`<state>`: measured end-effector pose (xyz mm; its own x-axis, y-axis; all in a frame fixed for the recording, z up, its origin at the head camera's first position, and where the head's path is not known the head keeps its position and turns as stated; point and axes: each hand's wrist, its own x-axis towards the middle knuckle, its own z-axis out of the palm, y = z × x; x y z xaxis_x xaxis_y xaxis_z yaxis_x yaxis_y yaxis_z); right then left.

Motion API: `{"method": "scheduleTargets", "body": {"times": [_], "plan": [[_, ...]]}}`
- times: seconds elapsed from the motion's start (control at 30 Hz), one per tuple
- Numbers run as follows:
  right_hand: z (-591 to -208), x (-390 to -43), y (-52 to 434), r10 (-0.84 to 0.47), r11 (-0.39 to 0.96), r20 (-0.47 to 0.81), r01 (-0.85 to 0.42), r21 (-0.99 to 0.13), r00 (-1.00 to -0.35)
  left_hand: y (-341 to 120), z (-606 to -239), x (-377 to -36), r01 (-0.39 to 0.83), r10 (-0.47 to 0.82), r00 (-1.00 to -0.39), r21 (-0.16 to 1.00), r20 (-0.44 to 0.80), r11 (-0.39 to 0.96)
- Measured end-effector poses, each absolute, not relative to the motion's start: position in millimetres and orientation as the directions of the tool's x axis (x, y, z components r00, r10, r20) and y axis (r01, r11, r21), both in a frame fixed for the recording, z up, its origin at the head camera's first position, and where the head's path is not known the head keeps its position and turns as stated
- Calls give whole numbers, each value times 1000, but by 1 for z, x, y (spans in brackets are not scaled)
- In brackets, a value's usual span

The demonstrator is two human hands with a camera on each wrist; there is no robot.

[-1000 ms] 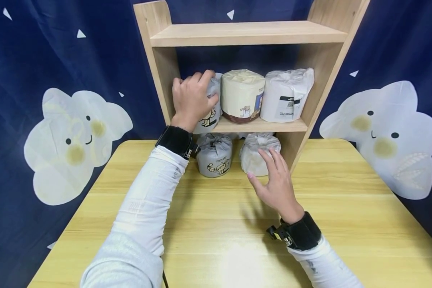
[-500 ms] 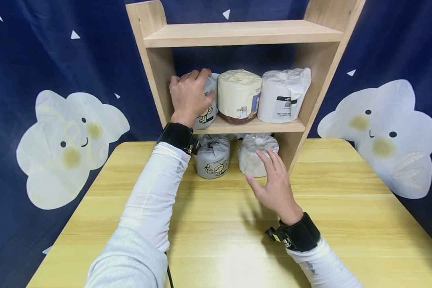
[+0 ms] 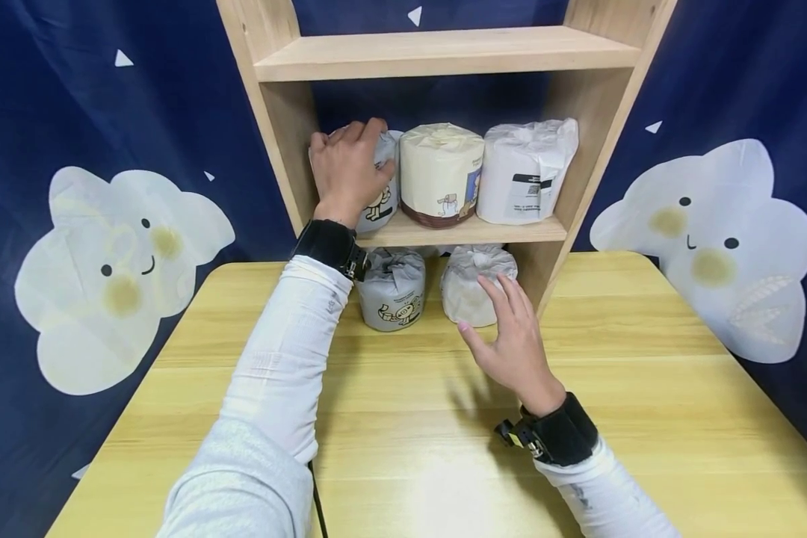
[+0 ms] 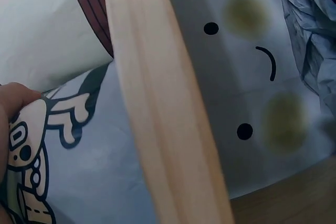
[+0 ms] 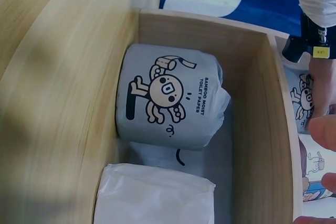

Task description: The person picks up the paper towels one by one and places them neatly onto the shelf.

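Fingers of the left hand [image 3: 346, 168] wrap the grey roll [image 3: 381, 187] on the shelf [image 3: 457, 233], beige roll [image 3: 440, 173] touching just right of it (tight fit). Right hand [image 3: 511, 340] hovers spread before the white roll [image 3: 474, 288]. Dragging could topple that neighbour.

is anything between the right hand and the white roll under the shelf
Nothing visible is. The right hand hovers open just in front of the white roll on the table, fingertips close to its wrapper. The grey roll stands to the left, clear of that gap.
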<state>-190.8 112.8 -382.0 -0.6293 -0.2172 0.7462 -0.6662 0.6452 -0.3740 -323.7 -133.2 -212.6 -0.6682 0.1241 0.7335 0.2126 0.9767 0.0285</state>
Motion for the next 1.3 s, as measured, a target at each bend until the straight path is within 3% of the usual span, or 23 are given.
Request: {"method": "scheduleTargets", "body": {"times": [0.5, 0.93, 1.1, 1.3], "plan": [[-378, -186, 111, -209, 647, 716, -643, -410, -667, -136, -211, -323, 187, 101, -682, 39, 724, 982], [-373, -186, 114, -204, 656, 717, -637, -406, -667, -139, -210, -320, 235, 192, -704, -31, 684, 972], [-369, -186, 116, -188, 651, 706, -625, -430, -683, -138, -208, -318, 251, 191, -731, -2, 655, 968], [-370, -186, 118, -193, 650, 705, -627, -429, -682, -138, -214, -311, 281, 198, -699, 9, 687, 960]]}}
